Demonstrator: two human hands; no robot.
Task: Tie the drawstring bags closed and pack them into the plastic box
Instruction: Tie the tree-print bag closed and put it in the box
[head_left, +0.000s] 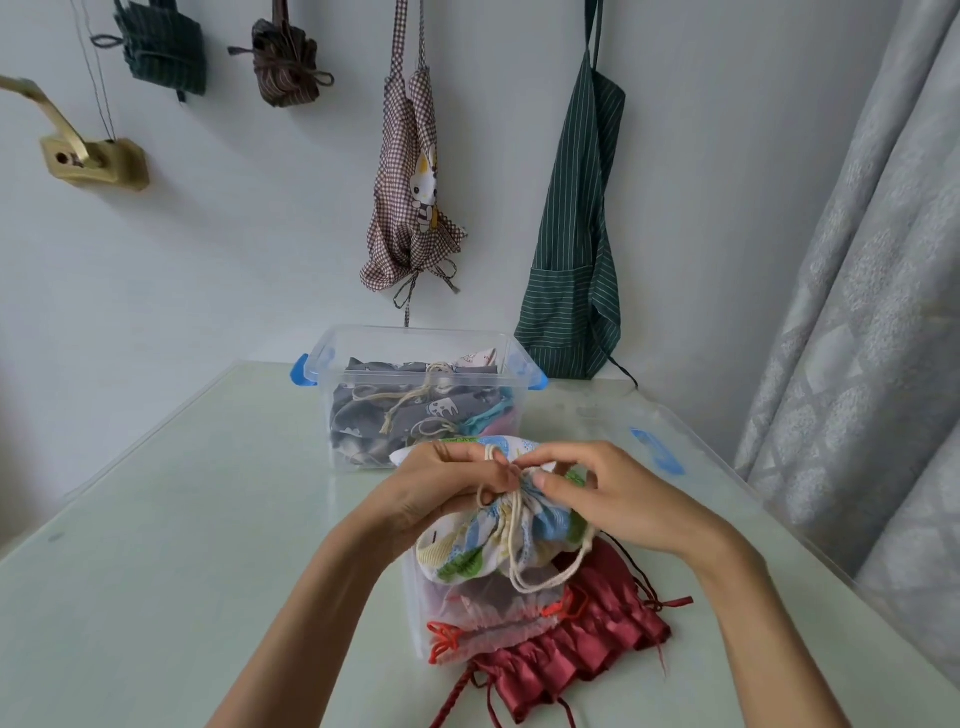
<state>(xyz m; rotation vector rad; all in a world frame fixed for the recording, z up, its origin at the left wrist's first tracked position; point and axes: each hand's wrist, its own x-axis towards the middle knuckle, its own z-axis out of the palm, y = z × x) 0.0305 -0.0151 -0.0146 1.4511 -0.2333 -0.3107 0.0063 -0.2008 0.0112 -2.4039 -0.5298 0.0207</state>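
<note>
- Head view: both hands up over the bench (156, 545), working one printed drawstring bag (483, 535) held above it.
- Left hand (441, 488): fingers curled, pinching the cream drawstring (514, 540) at the gathered neck of the bag.
- Right hand (618, 499): fingers curled in on the same neck from the other side, thumb and fingertips on the cord or fabric; can't tell which.
- Drawstring loops hang down the front of the bag.
- Under the hands, on the bench: sheer white pouch (467, 618) with red-orange cord lying over a dark red satin bag (587, 639).
- Plastic box (415, 364), clear with blue latches, sits further back on the bench, lid off, already holding grey printed bags (395, 410) and other fabric.
- Clear lid (654, 447) with a blue latch lies to the right of the box.
- Wall behind: checked apron (410, 197) and green striped apron (576, 249) hanging; curtain (872, 260) at right.
</note>
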